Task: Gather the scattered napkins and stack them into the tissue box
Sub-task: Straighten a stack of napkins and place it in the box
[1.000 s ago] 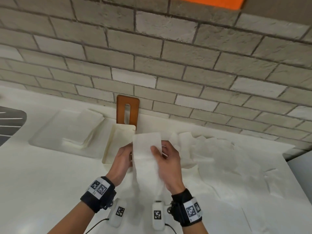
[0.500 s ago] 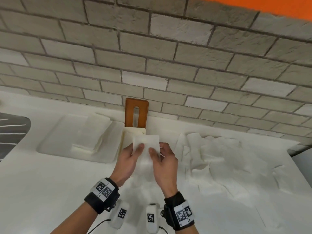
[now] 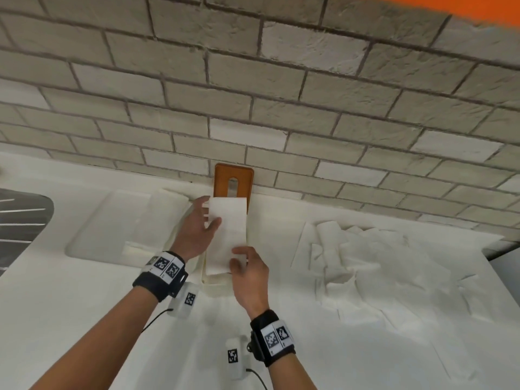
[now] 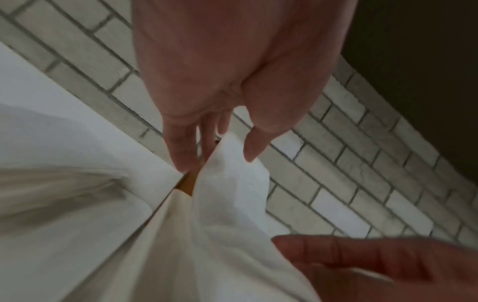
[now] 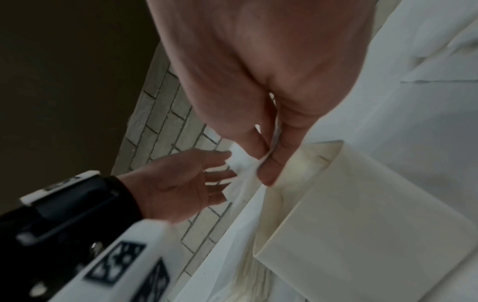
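Observation:
A folded white napkin (image 3: 229, 229) is held lengthwise just over the open cream tissue box (image 3: 203, 273). My left hand (image 3: 197, 232) holds its far end, thumb on top and fingers reaching beneath the edge. My right hand (image 3: 247, 274) pinches the near end between thumb and forefinger, which shows plainly in the right wrist view (image 5: 269, 163). The napkin (image 4: 232, 194) droops between the two hands. In that right wrist view the box wall (image 5: 362, 204) lies just under the right hand. A loose heap of scattered napkins (image 3: 365, 257) covers the counter to the right.
An orange lid (image 3: 223, 178) with a slot leans on the brick wall behind the box. A white tray (image 3: 112, 220) with a few folded napkins (image 3: 163, 215) sits left of the box. A dark ribbed surface (image 3: 22, 220) is at the far left edge.
The long hanging napkin has been folded shorter. Both hands have carried it forward from in front of me to above the box, the left hand reaching to its far end.

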`<state>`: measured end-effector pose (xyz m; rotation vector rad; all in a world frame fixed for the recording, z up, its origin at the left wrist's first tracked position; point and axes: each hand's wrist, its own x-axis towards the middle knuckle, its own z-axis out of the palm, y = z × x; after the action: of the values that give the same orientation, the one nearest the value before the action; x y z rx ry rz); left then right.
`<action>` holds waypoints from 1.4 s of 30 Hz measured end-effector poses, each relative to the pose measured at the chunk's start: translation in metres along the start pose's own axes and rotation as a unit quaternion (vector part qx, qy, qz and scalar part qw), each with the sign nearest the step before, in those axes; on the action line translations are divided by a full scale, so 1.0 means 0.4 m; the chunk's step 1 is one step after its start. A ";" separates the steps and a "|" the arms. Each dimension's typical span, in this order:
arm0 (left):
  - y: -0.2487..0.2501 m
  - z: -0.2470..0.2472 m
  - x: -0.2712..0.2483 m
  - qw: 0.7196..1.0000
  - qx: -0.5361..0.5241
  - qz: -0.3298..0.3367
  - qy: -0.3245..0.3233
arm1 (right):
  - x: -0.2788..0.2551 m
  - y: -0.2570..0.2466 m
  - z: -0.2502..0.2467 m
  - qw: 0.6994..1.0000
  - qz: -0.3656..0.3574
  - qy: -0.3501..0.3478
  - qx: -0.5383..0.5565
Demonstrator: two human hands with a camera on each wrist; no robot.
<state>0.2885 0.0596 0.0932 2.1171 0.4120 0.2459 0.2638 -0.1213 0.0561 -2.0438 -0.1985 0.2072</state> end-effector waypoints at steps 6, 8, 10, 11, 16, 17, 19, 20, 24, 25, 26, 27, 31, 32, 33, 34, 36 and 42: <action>-0.072 0.052 -0.050 0.982 0.177 0.056 -0.038 | 0.041 -0.015 0.019 0.983 0.070 -0.127 -0.112; -0.077 0.077 -0.065 0.944 0.297 0.044 -0.137 | 0.030 -0.023 0.002 0.979 0.053 -0.146 -0.134; -0.082 0.098 -0.072 0.883 0.412 0.029 -0.224 | 0.023 -0.023 -0.037 0.984 0.031 -0.128 -0.124; -0.079 0.102 -0.077 0.866 0.435 0.019 -0.247 | 0.019 -0.013 -0.065 0.986 0.018 -0.110 -0.125; -0.080 0.120 -0.111 0.926 0.351 0.054 -0.130 | 0.027 0.144 -0.278 0.969 -0.059 -0.016 -0.240; -0.075 0.125 -0.126 0.939 0.320 0.090 -0.083 | 0.034 0.190 -0.327 0.957 -0.070 0.006 -0.281; -0.050 0.150 -0.162 0.955 0.249 0.162 0.001 | 0.049 0.278 -0.419 0.924 -0.057 0.016 -0.377; -0.027 0.166 -0.183 0.961 0.208 0.181 0.018 | 0.058 0.323 -0.460 0.906 -0.044 0.016 -0.421; 0.082 0.246 -0.258 0.974 0.096 0.204 -0.028 | 0.087 0.440 -0.574 0.897 -0.058 0.015 -0.438; 0.102 0.273 -0.272 0.975 0.083 0.200 -0.056 | 0.092 0.439 -0.592 0.903 -0.064 0.010 -0.424; 0.121 0.302 -0.286 0.976 0.072 0.186 -0.087 | 0.091 0.421 -0.604 0.912 -0.068 -0.007 -0.403; 0.139 0.332 -0.296 0.977 0.061 0.165 -0.117 | 0.086 0.394 -0.612 0.924 -0.070 -0.029 -0.376; 0.199 0.450 -0.323 0.983 -0.009 0.076 -0.165 | 0.060 0.259 -0.627 0.971 -0.096 -0.065 -0.208; 0.210 0.474 -0.326 0.985 -0.035 0.060 -0.158 | 0.056 0.225 -0.629 0.978 -0.109 -0.063 -0.166; 0.222 0.495 -0.328 0.986 -0.066 0.046 -0.144 | 0.057 0.198 -0.635 0.982 -0.117 -0.070 -0.131; 0.231 0.510 -0.326 0.987 -0.098 0.032 -0.120 | 0.062 0.176 -0.645 0.983 -0.125 -0.086 -0.101; 0.241 0.523 -0.319 0.988 -0.146 0.013 -0.050 | 0.090 0.150 -0.674 0.982 -0.130 -0.131 -0.045; 0.252 0.445 -0.329 0.995 -0.091 -0.017 0.038 | 0.324 0.309 -0.761 0.988 -0.010 -0.008 -0.152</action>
<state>0.2453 -0.1794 0.0787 1.9241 0.4536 0.3335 0.4663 -0.4096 0.0782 -2.3430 -0.2754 0.1897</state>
